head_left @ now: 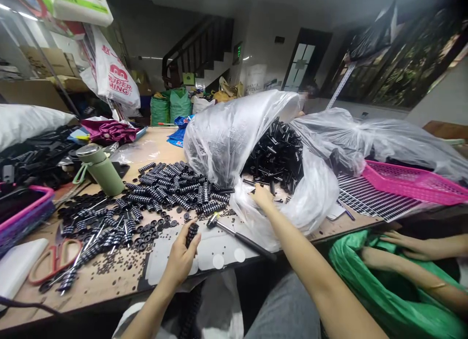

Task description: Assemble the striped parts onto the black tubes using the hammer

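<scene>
A black-and-white ridged roller [191, 235] is gripped upright in my left hand [183, 254], between thumb and fingers, over the grey pad near the table's front edge. My right hand [262, 197] reaches into the mouth of a clear plastic bag [226, 134] and is closed at its fingertips; whatever it pinches is too small to make out. Behind that hand, black parts [274, 156] are heaped inside the bag. A hammer [241, 235] with a black handle lies between my hands. Many more ridged rollers [175, 183] are piled left of the bag.
Orange-handled scissors [54, 261], a green bottle [100, 169] and scattered black rings [149, 232] are on the left. A pink basket [413, 180] stands at the right on checkered strips. Another person's hands reach into a green sack [351, 261] at the lower right.
</scene>
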Available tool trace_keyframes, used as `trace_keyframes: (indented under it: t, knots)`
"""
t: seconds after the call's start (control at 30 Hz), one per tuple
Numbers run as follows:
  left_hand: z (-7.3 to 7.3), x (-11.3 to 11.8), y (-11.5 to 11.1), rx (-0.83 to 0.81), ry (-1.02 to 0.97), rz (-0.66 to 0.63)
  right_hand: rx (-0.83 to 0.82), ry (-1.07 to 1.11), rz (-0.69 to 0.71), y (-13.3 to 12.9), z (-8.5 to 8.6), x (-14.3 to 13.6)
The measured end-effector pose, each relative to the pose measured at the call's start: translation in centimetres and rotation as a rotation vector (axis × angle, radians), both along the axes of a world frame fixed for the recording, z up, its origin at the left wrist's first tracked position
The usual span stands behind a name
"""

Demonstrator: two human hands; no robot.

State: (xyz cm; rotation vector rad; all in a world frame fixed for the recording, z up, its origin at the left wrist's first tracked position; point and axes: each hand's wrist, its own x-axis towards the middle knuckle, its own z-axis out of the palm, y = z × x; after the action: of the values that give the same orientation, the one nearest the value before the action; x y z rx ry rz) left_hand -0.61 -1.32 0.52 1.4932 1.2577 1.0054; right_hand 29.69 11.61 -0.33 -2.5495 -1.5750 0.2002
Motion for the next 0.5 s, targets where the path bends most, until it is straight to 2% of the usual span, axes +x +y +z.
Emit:
trace_keyframes:
  t: [0.17,0.33,0.43,0.5]
  knots:
    - [0.3,-0.4,-0.3,-0.061,-0.123,0.023,0.002,0.065,0.138,-0.4,0.2,0.4]
    - [0.7,-1.4,-0.5,-0.062,-0.143,0.079,0.182,0.148,0.233,-1.7,3.0,0.3]
    - [1.5,-1.4,-0.7,-0.066,-0.133,0.120,0.294,0.259,0.290,-2.9,5.0,-1.5]
    - [2.2,-1.1,-0.6,-0.077,-0.135,0.139,0.293,0.369,0.380,-4.3,5.6,-3.9]
